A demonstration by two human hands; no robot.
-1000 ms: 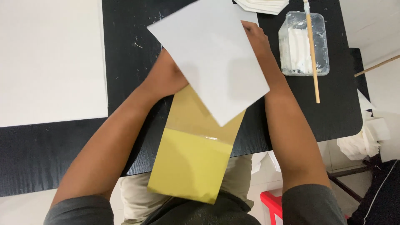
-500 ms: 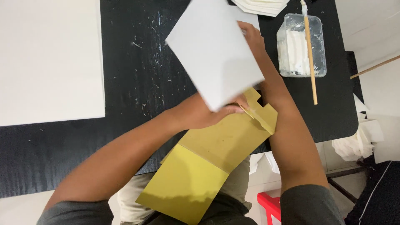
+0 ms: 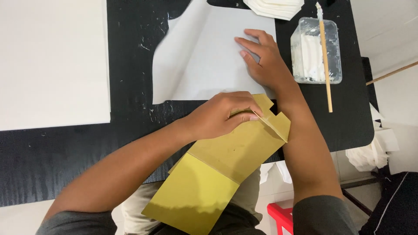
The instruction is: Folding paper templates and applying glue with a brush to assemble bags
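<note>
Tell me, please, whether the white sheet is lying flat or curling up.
Mostly flat: the right hand presses the white sheet onto the black table, though its left edge curls.

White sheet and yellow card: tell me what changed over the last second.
The large white paper sheet, earlier held up over the folded yellow card, now lies flat on the black table under the right hand. The left hand came off the sheet and pinches the card's flap. The clear plastic tub and wooden stick stayed put.
</note>
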